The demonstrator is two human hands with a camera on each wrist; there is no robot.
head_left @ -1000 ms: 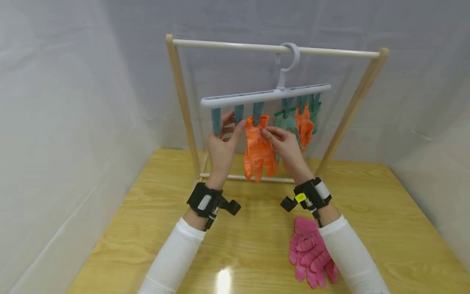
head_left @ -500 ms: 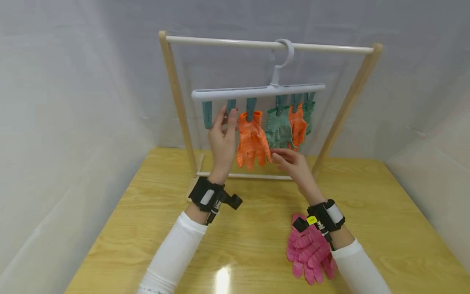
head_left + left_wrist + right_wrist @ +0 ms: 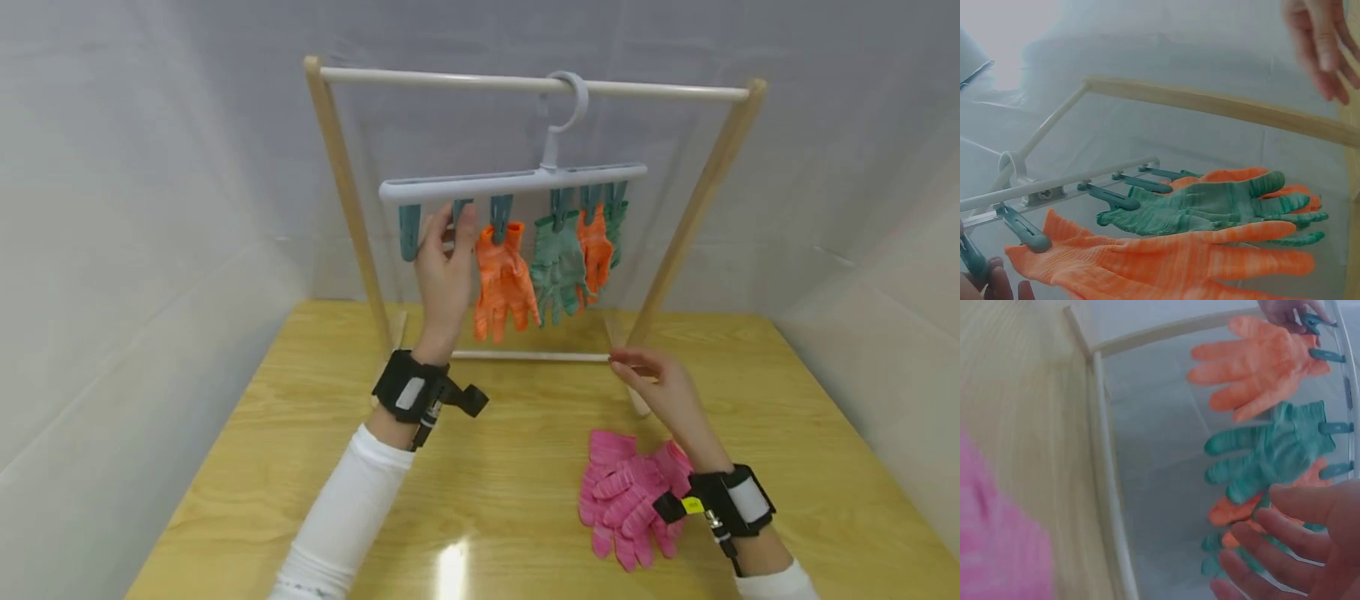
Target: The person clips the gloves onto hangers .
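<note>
Wooden drying frame (image 3: 341, 192): pale timber uprights with a white top rail, standing at the back of the yellow wood-grain tabletop (image 3: 525, 467).

White plastic clip hanger (image 3: 510, 181): hooked over the top rail, its bar roughly level, with a row of teal plastic pegs beneath it. The leftmost peg (image 3: 409, 232) hangs with nothing in it.

Left hand (image 3: 444, 279): raised to the hanger's left part, fingers and thumb pinching the second teal peg (image 3: 459, 208) from the left. In the left wrist view only the fingertips show, at the lower left corner beside a peg.

Orange knitted glove (image 3: 502, 283): clipped by its cuff to the third peg, fingers hanging down, just beside the left hand.

Green knitted glove (image 3: 557, 267): clipped next along to the right, partly overlapping a second orange glove (image 3: 595, 250) behind it. A further green glove hangs at the far right end, mostly hidden.

Right hand (image 3: 663, 387): low over the tabletop, near the frame's right foot, fingers relaxed and loosely extended, holding nothing.

Pair of pink knitted gloves (image 3: 626, 504): lying flat in a small pile on the tabletop, just below the right hand and partly under its wrist strap.
</note>
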